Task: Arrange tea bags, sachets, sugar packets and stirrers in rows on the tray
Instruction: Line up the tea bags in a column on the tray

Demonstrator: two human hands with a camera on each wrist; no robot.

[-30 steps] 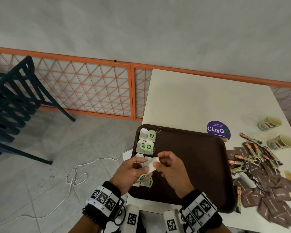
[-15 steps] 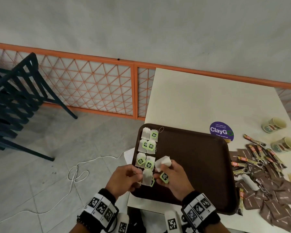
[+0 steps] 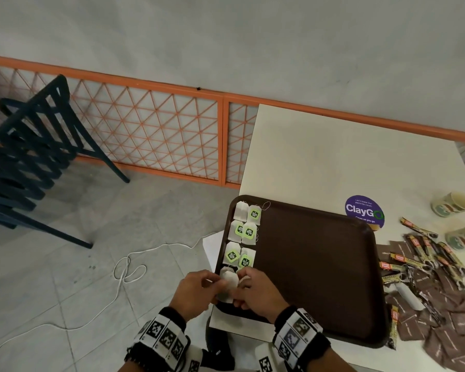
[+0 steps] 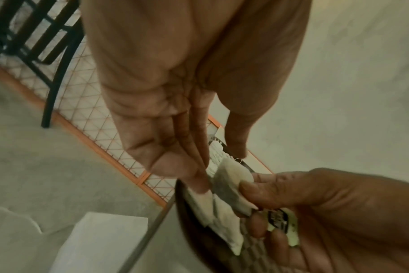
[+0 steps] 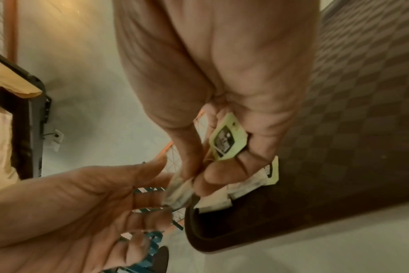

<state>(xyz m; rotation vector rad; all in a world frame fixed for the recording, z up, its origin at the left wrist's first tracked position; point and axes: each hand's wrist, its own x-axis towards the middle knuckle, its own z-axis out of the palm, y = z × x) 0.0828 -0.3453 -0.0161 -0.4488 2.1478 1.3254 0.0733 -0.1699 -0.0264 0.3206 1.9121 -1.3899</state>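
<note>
A white tea bag is pinched between left hand and right hand over the near-left corner of the brown tray. Its green tag is curled into the right fingers. Judged light, limp, tearable; best taken by the paper edges.

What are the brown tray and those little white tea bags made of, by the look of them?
The tray looks like moulded plastic, dark brown and matt; the right wrist view shows a fine woven-looking texture on its floor. The tea bags seem thin, soft filter paper: white, creased, dark contents showing through. Their green tags look like printed card.
</note>
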